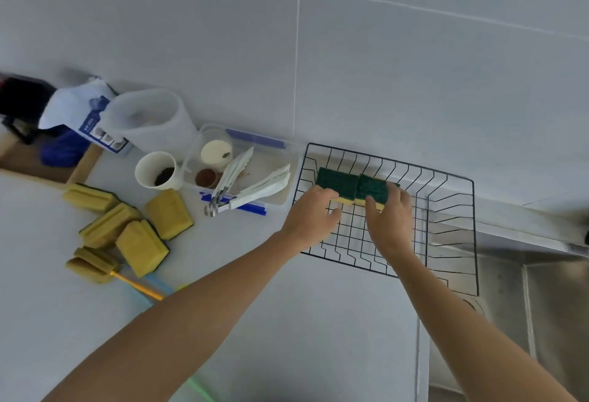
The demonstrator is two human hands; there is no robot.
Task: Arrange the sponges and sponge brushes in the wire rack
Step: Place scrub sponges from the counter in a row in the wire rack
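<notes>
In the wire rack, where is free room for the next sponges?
Free: the wire rack right of the two green-topped sponges, and its near rows beneath the left hand and right hand. Crowded: its far-left corner.

Sponges' [353, 184] near edges behind the hands [350, 213]

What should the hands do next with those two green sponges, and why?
Probably let go and fetch another. The left hand and right hand hold two green-topped sponges side by side at the back of the wire rack, while yellow sponges wait on the counter.
</notes>
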